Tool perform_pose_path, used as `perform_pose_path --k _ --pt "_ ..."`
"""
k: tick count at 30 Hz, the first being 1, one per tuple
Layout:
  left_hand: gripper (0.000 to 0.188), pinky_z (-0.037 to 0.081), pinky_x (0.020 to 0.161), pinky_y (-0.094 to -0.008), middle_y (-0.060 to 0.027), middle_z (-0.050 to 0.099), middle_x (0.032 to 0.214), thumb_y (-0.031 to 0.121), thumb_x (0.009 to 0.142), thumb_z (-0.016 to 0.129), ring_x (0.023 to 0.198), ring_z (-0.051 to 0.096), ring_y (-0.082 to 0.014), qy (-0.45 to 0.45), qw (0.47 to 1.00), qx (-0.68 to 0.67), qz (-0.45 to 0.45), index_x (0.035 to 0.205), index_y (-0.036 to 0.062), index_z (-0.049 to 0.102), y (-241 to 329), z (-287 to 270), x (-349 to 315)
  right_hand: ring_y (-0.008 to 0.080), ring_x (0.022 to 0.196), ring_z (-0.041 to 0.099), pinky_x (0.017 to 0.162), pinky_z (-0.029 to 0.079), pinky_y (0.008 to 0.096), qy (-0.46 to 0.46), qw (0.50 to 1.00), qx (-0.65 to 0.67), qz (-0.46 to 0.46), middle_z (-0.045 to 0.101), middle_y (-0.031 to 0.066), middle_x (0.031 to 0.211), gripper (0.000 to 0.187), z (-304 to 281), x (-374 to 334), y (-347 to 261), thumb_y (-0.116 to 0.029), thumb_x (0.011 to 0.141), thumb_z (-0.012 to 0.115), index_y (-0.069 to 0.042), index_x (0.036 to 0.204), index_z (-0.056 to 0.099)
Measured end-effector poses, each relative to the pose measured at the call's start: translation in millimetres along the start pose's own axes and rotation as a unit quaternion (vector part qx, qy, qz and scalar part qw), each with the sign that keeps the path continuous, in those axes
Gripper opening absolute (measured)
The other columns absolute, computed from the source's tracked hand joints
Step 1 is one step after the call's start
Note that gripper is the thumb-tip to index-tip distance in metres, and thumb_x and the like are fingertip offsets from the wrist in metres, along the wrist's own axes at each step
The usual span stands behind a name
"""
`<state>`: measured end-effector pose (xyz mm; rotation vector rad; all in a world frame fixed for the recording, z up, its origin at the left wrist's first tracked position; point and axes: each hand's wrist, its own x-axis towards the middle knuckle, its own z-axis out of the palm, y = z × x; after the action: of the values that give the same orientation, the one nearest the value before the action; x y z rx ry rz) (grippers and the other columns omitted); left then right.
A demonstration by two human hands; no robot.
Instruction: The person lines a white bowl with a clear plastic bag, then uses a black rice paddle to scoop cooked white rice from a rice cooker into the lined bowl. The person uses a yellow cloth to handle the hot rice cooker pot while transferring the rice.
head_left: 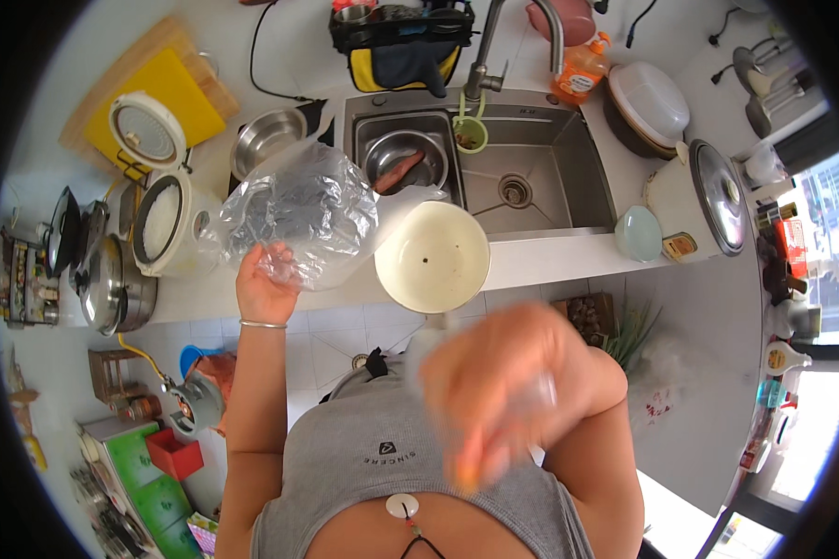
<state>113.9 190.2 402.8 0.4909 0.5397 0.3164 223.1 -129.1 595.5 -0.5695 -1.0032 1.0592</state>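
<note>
Watching white counter (531, 264), steel sink (494, 200) set in it; clear plastic bag (312, 200) just left of cream pan (433, 244). Left hand (268, 284): fingers slightly curled, touching bag's lower part. Right hand (508, 373): blurred before chest, I can't tell finger spread; small orange patch (467, 473) at fingertips, unclear.
</note>
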Motion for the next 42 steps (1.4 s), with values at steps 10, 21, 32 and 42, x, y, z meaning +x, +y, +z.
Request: perform_pose_path --k 10,21,32,42 --pt "0.023 0.050 0.070 -0.0349 -0.0059 0.064 0.081 0.026 0.089 0.053 0.077 0.060 -0.0201 -0.031 0.999 -0.021 -0.011 0.085 0.0057 0.061 -8 52 1 0.0242 0.065 0.056 0.058 0.044 0.0346 -0.144 0.983 0.029 -0.112 0.062 0.0086 0.074 0.025 30 8 -1 -0.016 0.091 0.061 0.007 0.095 0.066" --pt "0.035 0.046 0.063 -0.0374 -0.0153 0.061 0.077 0.033 0.090 0.049 0.072 0.056 -0.0263 -0.156 0.987 -0.010 -0.027 0.079 0.0018 0.061 -4 56 -26 0.0282 0.075 0.065 0.065 0.052 0.0358 0.375 0.484 -0.751 0.249 0.067 0.0133 0.092 0.021 -90 -28 50 -0.006 0.080 0.063 -0.002 0.100 0.066" --pt "0.031 0.052 0.067 -0.0397 -0.0107 0.063 0.078 0.029 0.092 0.048 0.081 0.060 -0.0289 -0.156 0.987 -0.001 -0.024 0.084 0.0035 0.063 -6 56 -36 0.0116 0.066 0.055 0.063 0.047 0.0261 0.334 0.911 -0.226 0.085 0.067 0.0047 0.104 0.028 -120 27 102 -0.007 0.083 0.063 -0.001 0.111 0.065" --pt "0.040 0.047 0.083 -0.0428 -0.0139 0.058 0.116 0.039 0.084 0.062 0.104 0.057 -0.0269 0.075 0.975 0.196 -0.069 0.108 0.0075 0.058 11 17 -7 0.0052 0.052 0.044 0.047 0.035 0.0196 0.418 0.893 -0.097 0.135 0.069 0.0088 0.082 0.011 -124 22 106 -0.010 0.084 0.067 0.000 0.089 0.067"
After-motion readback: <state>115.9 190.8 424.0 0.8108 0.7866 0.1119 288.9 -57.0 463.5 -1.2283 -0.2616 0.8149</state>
